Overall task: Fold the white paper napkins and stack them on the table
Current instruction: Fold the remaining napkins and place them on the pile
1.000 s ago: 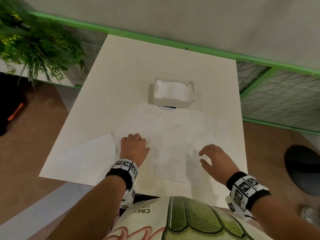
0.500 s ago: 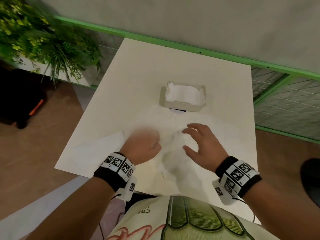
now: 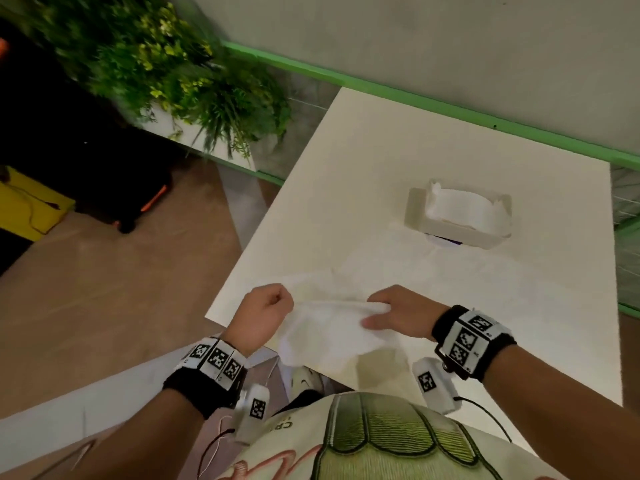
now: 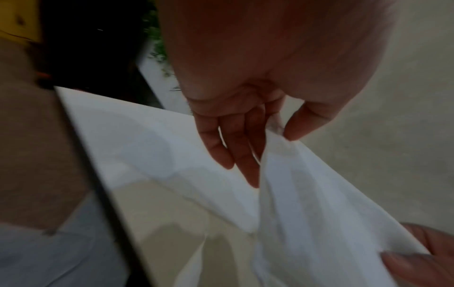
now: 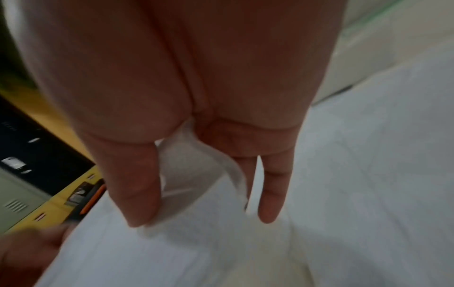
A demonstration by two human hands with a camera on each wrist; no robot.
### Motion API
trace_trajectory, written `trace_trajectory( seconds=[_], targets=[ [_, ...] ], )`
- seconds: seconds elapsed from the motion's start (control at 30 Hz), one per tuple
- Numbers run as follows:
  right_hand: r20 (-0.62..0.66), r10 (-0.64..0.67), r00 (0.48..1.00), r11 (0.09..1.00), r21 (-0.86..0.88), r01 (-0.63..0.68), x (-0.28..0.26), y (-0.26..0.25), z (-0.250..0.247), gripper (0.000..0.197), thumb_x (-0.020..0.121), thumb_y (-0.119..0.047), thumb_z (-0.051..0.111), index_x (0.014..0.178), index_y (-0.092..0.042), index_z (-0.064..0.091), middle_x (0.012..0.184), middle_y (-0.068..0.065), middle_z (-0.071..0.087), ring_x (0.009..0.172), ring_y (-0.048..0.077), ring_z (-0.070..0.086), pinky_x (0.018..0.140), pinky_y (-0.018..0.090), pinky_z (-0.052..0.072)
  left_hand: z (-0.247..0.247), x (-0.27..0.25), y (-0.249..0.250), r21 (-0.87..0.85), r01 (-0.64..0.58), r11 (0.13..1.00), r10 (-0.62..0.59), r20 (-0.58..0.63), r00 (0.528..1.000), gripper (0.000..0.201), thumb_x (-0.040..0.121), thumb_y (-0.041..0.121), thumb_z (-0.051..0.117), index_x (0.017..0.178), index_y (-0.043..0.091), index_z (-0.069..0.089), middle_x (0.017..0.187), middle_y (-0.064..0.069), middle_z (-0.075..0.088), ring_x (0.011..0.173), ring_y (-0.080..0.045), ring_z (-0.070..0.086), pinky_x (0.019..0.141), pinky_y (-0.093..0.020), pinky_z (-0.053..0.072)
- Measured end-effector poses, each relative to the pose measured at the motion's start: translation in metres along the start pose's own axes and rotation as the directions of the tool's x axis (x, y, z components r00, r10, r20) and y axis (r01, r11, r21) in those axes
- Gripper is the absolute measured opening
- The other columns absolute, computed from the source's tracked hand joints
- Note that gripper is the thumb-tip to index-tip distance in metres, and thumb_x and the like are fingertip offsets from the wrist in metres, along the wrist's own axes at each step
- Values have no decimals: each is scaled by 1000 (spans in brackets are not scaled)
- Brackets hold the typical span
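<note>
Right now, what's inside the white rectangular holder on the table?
The white rectangular holder holds white paper napkins, top sheet crumpled above the rim. How many lie beneath is hidden. Something dark under its near edge is unidentifiable.

Looks like café or canteen dining area. White square bench (image 3: 346,188) right of centre, white napkin holder (image 3: 457,216) stocked with paper napkins on it. Green-framed partition (image 3: 381,88) with grey panels across top. Planter with green foliage (image 3: 156,71) upper left. Brown floor (image 3: 104,289) left. Yellow-and-black equipment (image 3: 31,202) at left edge, kind unclear.
</note>
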State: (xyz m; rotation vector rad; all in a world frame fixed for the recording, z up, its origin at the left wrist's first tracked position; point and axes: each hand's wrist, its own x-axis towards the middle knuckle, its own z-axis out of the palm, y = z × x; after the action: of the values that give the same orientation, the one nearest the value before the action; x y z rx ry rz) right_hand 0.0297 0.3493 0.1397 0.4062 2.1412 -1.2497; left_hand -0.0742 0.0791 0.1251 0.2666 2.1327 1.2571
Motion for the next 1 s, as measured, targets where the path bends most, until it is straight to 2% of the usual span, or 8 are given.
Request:
trace_trajectory(
  seconds=[0.07,0.13,0.33,0.43,0.53,0.73,0.87,1.0],
  targets=[
    [0,73,997,989,131,-72,15,3,15,25,85,-32,78,75,-12,67,71,-4,63,67,10,59,65,24,47,-17,-1,-32,-11,95,995,-95,-5,996,16,76,30,56,64,20,62,63,2,57,63,-16,52,66,-36,44],
    [-22,142,990,961,241,-133,33,10,31,55,76,-42,80,79,6,53,78,10,54,75,22,55,72,31,51,-28,-4,-57,-42,191,981,-191,11,982,14,73,31,60,63,22,64,65,-1,60,66,-18,56,69,-41,50],
    [-121,255,959,924,324,-204,64,-2,56,42,94,-27,67,65,-17,39,68,6,40,70,21,47,70,33,53,-45,4,-81,-145,268,953,-272,-10,962,11,72,25,65,67,16,68,71,-8,69,72,-25,64,78,-53,58],
    [-194,277,941,918,342,-200,75,-9,54,46,96,-26,65,63,-18,34,64,4,36,67,21,44,68,33,52,-48,22,-79,-103,220,970,-229,-79,970,12,75,30,68,74,18,71,77,-6,74,71,-23,67,75,-49,59],
    [-249,295,923,906,379,-187,89,-16,51,45,96,-26,64,65,-19,32,67,5,34,69,22,42,67,33,53,-51,41,-68,-58,181,982,-188,-159,969,9,90,12,68,82,15,70,77,-4,71,62,-15,60,68,-35,54],
    [-293,310,904,923,320,-213,114,-23,54,36,96,-28,63,72,-15,41,78,10,48,73,25,55,71,41,59,-58,68,-63,10,259,966,-252,-202,947,16,93,11,66,108,14,64,86,-5,64,67,-18,59,60,-25,43],
    [-342,297,891,935,295,-198,117,-22,55,27,96,-29,62,82,-9,51,81,9,56,71,25,70,44,21,46,-58,74,-66,127,323,938,-299,-176,938,24,92,11,67,115,12,59,97,-4,61,69,-14,57,57,-23,41],
    [-363,293,884,938,290,-191,104,-14,49,19,95,-29,63,88,-12,61,78,4,70,63,19,71,56,26,47,-56,78,-68,242,305,921,-269,-170,948,25,92,13,67,115,15,59,86,2,61,69,-17,59,60,-26,41]
  ],
)
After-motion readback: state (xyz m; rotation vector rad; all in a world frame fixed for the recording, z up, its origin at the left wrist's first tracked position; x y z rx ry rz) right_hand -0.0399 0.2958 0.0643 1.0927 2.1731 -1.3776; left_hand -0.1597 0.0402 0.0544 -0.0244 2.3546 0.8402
